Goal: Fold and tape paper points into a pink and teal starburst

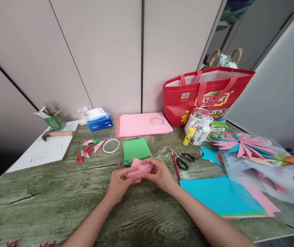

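A folded piece of pink paper is held between both hands, just above the table. My left hand pinches its left and lower edge. On the other side, my right hand grips the right edge, thumb below and fingers behind. A pointed flap stands out on the paper's upper face; its underside is hidden. Right behind the hands lies a stack of green paper squares, with a blue edge showing underneath. Small folded paper pieces in red, pink and green sit further left.
Scissors, a red pencil, a glue stick and blue sheets lie right. Tape rolls, a tissue box, pink sheets and a hammer are behind. A red bag stands against the wall.
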### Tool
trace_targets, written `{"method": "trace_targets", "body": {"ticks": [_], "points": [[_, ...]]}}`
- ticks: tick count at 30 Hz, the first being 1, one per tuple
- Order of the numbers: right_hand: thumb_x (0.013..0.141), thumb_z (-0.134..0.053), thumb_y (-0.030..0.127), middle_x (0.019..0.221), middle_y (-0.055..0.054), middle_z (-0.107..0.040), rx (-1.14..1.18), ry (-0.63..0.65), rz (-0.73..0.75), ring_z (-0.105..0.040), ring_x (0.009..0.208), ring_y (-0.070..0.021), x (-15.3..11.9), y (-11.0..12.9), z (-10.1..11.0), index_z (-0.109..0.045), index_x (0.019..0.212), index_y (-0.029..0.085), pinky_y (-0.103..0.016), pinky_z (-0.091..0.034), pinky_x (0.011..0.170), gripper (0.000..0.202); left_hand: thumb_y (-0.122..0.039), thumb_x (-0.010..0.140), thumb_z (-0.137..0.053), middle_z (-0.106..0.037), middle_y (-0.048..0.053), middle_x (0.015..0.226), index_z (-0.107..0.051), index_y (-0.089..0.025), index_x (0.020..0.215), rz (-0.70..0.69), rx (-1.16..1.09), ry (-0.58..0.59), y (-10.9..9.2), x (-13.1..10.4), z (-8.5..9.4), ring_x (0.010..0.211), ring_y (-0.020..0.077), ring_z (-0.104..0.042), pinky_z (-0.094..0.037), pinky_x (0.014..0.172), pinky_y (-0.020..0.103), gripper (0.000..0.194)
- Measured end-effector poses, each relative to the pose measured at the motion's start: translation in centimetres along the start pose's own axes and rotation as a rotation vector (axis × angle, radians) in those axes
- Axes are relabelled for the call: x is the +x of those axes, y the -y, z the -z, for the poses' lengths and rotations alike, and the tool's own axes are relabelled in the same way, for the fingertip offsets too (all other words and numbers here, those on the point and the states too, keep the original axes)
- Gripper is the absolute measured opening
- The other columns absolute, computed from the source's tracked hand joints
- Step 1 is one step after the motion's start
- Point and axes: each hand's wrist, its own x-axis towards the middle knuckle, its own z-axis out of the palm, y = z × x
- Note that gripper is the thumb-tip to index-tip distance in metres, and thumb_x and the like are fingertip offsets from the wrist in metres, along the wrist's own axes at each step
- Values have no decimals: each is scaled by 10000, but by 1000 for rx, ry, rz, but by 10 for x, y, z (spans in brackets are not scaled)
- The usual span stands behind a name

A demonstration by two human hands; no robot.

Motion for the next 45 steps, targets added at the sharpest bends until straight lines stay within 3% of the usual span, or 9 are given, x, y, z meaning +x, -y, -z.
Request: {"method": "trace_targets", "body": {"ticks": [4, 11, 17, 22, 31, 38, 41, 45], "points": [[527, -744, 255, 850, -17, -601, 123, 8, -47, -580, 694, -136, 2, -3, 0, -422, 1026, 198, -258, -470, 633, 597, -220, 493, -764, -716, 48, 715, -701, -130, 815, -30, -43, -80, -1, 2, 3, 629, 204, -664, -539, 699, 328, 340], [530, -733, 308, 650, 29, -604, 305, 25, -194, -573, 532, -114, 2, -3, -6, -419, 830, 190, -263, -495, 532, 450, -219, 482, -772, -715, 54, 746, -704, -127, 815, -48, -89, -103, -3, 4, 5, 626, 202, -664, -546, 709, 338, 352], [482, -759, 330, 508, 64, -537, 344, -65, -176, -544, 456, -89, 1, 2, -8, -443, 610, 170, -233, -498, 486, 377, -216, 503, -763, -713, 45, 766, -698, -136, 847, -58, -90, -106, -1, 5, 6, 645, 199, -664, -539, 737, 345, 359], [480, -749, 391, 536, 6, -600, 277, -90, -192, -557, 467, -106, 2, 2, -7, -559, 610, 137, -235, -492, 470, 342, -250, 487, -769, -711, 51, 769, -700, -128, 843, -68, -68, -135, -1, 5, 5, 648, 204, -663, -539, 738, 355, 383], [529, -719, 385, 515, 6, -593, 211, -88, -150, -551, 465, -101, 2, 8, -6, -548, 560, 139, -238, -485, 506, 301, -225, 517, -761, -713, 55, 754, -687, -119, 871, -59, -124, -99, 3, 7, 6, 656, 201, -666, -542, 740, 358, 377], [536, -719, 311, 521, 88, -549, 310, -92, -146, -564, 450, -113, 3, 2, -6, -391, 817, 202, -237, -489, 452, 446, -232, 478, -778, -714, 50, 744, -696, -120, 838, -37, -137, -107, -2, 5, 4, 637, 198, -663, -549, 733, 360, 386], [554, -706, 270, 633, 57, -590, 305, -31, -145, -580, 504, -114, 2, -1, -7, -381, 936, 205, -254, -510, 492, 506, -227, 473, -778, -715, 48, 738, -702, -131, 819, -22, -116, -84, -2, 4, 3, 638, 201, -663, -546, 728, 351, 367], [545, -706, 224, 691, 27, -613, 213, -10, -135, -575, 506, -111, 0, -5, -7, -395, 954, 194, -249, -504, 495, 514, -232, 482, -771, -717, 53, 748, -705, -138, 799, -3, -75, -54, -1, 1, 0, 645, 212, -665, -542, 714, 344, 337]]}}
